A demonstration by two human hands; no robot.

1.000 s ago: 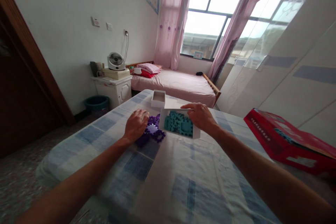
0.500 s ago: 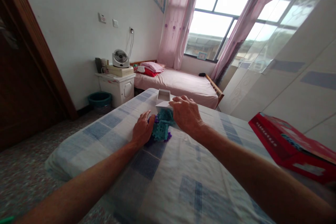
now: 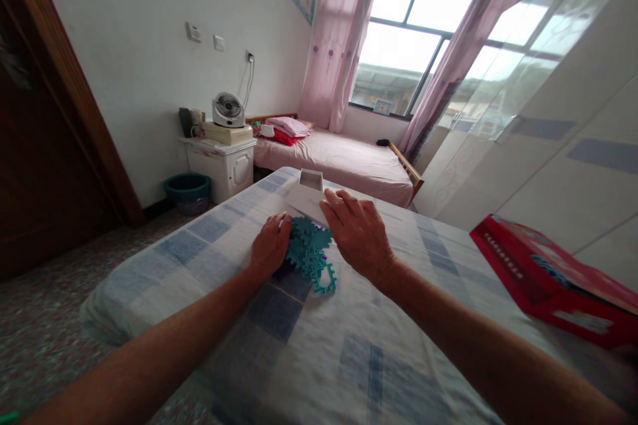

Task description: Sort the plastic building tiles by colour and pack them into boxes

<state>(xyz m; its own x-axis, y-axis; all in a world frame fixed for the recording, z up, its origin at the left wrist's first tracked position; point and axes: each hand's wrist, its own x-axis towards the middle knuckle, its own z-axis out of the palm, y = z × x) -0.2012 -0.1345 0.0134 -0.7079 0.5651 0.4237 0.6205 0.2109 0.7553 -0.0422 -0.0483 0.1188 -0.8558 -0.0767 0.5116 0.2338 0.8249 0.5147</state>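
A heap of teal plastic gear-edged pieces (image 3: 303,242) lies on the bed, with bits of purple among them. One ring-shaped teal piece (image 3: 325,277) sits at the near side of the heap. My left hand (image 3: 270,244) rests at the heap's left edge, fingers loosely extended, holding nothing I can see. Just behind the pieces is a white box part (image 3: 305,200) with a plain pale face. My right hand (image 3: 356,229) is over the heap's right side, fingers stretched out, fingertips by the box part's right edge; whether they touch it I cannot tell.
An open white box tray (image 3: 312,178) stands farther back on the checked bedsheet (image 3: 274,312). A red carton (image 3: 553,282) is at the right. Beyond are a pink-covered bed (image 3: 343,163), a white cabinet (image 3: 224,166) with a fan (image 3: 229,109), and a teal bin (image 3: 187,192).
The white box part has gone from tilted in my right hand to lying lower behind the pieces. The teal pieces have spread towards me, and my right fingers have straightened.
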